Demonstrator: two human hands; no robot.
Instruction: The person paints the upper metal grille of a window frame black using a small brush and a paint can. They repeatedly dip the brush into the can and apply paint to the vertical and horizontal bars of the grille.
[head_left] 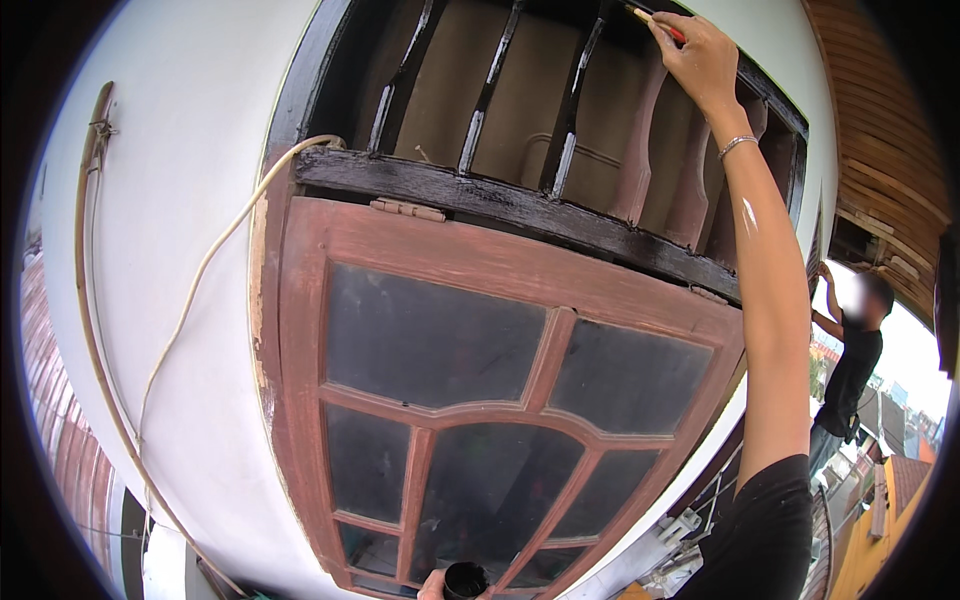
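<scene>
Well apart from my left hand point(432, 587), which gripped one round, dark container point(449, 581) of black paint point(469, 578), my right hand point(700, 62) clamped one slim red-handled paintbrush point(642, 15) high at the black wooden frame point(450, 187). Three narrow, curved black slats point(472, 130) showed glossy streaks. Below stood one reddish-brown wooden panel point(430, 240), two dark glass panes point(440, 330) across its top.

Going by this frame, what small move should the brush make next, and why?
Probably a stroke down the nearest reddish-brown slat: the right hand holds the brush high, close to that slat; the three dark slats to its left look coated, and the left hand holds a dark cup below.
</scene>
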